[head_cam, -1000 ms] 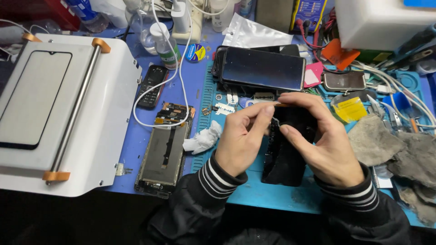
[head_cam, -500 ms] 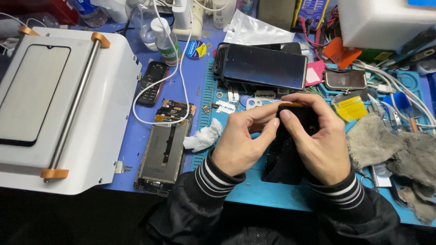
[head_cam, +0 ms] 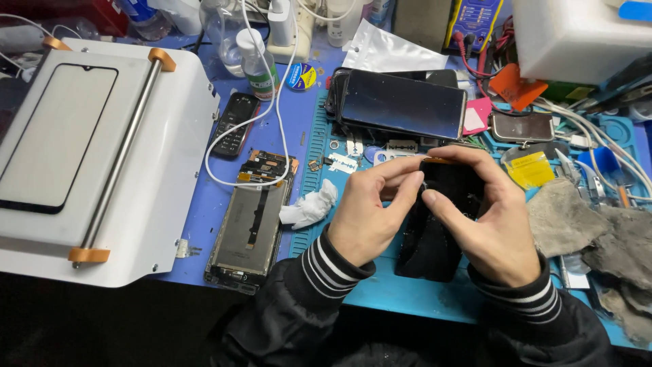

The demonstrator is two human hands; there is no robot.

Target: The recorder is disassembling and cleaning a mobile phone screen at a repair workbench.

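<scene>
We are holding a black phone [head_cam: 440,224] over the blue mat [head_cam: 407,292], its lower end resting there. Our left hand [head_cam: 370,217] is pinching its left edge, while our right hand [head_cam: 485,217] is wrapping closed fingers over its top. A phone stack [head_cam: 401,102] is lying just beyond, grey rags [head_cam: 598,238] to the right.

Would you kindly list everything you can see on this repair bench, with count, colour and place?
dark phone part: one, black, centre, on the mat, held by both hands
mat: one, blue, under the hands
phone: one, dark screen, behind the hands
opened phone: one, grey inside, left of the mat
keypad phone: one, black, far left of the mat
white machine: one, white, left side
glass panel: one, black-edged, on the machine
tissue: one, white, beside the opened phone
rags: several, grey, right
bottle: one, clear, back
left hand: one
right hand: one
</scene>
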